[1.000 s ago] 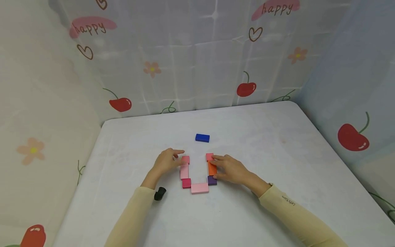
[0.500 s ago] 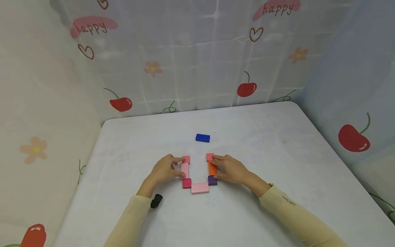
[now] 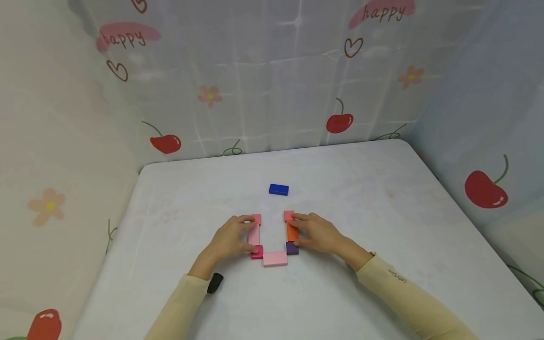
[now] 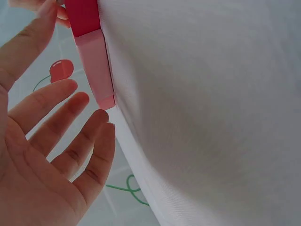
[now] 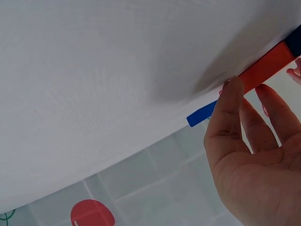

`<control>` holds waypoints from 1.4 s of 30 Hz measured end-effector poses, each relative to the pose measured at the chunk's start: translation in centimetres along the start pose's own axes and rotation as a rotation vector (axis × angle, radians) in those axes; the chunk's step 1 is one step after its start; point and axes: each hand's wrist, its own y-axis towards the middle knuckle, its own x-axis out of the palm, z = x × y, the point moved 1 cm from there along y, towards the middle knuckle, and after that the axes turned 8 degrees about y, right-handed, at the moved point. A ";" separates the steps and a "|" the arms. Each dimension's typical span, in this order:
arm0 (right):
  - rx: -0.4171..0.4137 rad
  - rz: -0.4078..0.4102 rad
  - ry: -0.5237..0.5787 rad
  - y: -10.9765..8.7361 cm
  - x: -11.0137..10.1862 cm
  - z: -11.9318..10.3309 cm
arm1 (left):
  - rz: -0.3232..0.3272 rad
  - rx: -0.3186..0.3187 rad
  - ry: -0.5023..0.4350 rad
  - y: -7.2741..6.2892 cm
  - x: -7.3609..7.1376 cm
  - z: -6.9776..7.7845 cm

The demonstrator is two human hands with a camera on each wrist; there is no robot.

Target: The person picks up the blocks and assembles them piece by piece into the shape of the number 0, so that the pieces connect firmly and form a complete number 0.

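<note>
Coloured blocks form a U on the table. On its left side are a small pink block (image 3: 257, 218), a light pink block (image 3: 253, 234) and a crimson block (image 3: 259, 255). My left hand (image 3: 227, 237) rests along them, thumb on the crimson block, forefinger at the small pink one, other fingers spread loosely. The right side has another small pink block (image 3: 288, 215), an orange block (image 3: 291, 232) and a purple block (image 3: 292, 249). My right hand (image 3: 319, 234) touches these, fingertips at the pink and orange blocks, thumb at the purple one. A light pink block (image 3: 275, 259) forms the base.
A blue block (image 3: 278, 190) lies alone beyond the U's far end. A white cloth covers the table (image 3: 361, 184), with printed curtains behind and at both sides. A black object (image 3: 215, 283) is at my left cuff.
My left hand has come nearer to me along the left row, its thumb sliding from the light pink block down onto the crimson one. The right hand and the blocks stay put.
</note>
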 end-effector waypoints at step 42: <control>0.053 0.219 0.178 7.0 -4.7 2.6 | -0.033 -0.010 -0.045 -0.3 0.2 -0.3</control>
